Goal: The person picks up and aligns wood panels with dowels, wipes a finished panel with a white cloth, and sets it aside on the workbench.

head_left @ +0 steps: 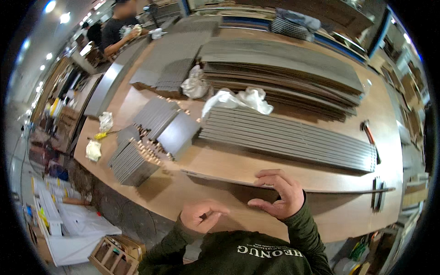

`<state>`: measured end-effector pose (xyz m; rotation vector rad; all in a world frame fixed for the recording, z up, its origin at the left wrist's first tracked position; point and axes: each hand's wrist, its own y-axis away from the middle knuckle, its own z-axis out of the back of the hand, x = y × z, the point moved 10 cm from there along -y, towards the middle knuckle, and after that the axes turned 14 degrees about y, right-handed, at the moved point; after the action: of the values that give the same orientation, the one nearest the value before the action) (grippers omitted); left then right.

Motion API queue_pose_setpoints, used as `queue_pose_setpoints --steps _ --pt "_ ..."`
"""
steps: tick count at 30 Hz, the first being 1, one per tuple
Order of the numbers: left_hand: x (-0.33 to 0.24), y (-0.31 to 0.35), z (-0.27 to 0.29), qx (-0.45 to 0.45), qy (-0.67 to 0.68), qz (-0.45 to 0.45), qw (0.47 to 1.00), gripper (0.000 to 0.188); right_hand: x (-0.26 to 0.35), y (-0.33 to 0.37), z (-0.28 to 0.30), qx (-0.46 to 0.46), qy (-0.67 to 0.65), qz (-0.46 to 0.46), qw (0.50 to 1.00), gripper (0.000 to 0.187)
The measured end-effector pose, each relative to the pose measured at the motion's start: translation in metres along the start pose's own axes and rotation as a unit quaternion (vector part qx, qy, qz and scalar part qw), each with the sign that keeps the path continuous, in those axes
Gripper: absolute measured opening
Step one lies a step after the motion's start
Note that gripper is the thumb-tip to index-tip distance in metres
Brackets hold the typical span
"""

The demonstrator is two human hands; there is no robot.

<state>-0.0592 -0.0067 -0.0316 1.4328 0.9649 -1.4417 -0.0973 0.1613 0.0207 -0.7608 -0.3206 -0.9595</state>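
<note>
Grip open on right hand, can't tell on left hand — likely between grasps, lower centre; next grasp probably calls for the edge of the pale board.

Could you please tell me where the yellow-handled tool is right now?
In the head view, the yellow-handled tool lies near the left edge of the tabletop, between two crumpled pale bundles and left of the short grey boards.

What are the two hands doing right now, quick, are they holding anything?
Left hand: loosely curled; nothing shows in it, but I can't tell if it hides something small.
Right hand: open, thumb and fingers apart, nothing visible between them.
</note>
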Motion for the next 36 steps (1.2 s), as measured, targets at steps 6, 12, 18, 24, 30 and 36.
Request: queue_pose_setpoints --steps 6,12,18,24,30,36 --pt "0.087 0.055 0.078 -0.190 0.085 0.035 0.977 0.013 0.003 -0.003 -0.049 0.167 0.225 -0.066 0.958 0.044" --pt "0.106 0.062 0.158 -0.287 -0.163 0.062 0.942 0.022 0.003 -0.005 -0.053 0.138 0.298 -0.055 0.943 0.024" --pt "0.038 0.048 0.205 -0.351 -0.409 -0.137 0.832 0.042 -0.013 0.007 -0.036 0.127 0.323 -0.078 0.934 0.010" --pt "0.080 0.081 0.276 -0.351 -0.643 -0.049 0.679 0.056 -0.014 0.013 -0.022 0.100 0.323 -0.064 0.939 0.015" --pt "0.073 0.097 0.223 -0.374 -0.688 -0.188 0.593 0.045 -0.007 0.019 -0.019 0.055 0.325 -0.027 0.944 0.018" --pt "0.100 0.088 0.164 -0.221 -0.666 -0.086 0.707 0.036 -0.008 0.022 -0.012 0.034 0.319 -0.022 0.947 0.020"
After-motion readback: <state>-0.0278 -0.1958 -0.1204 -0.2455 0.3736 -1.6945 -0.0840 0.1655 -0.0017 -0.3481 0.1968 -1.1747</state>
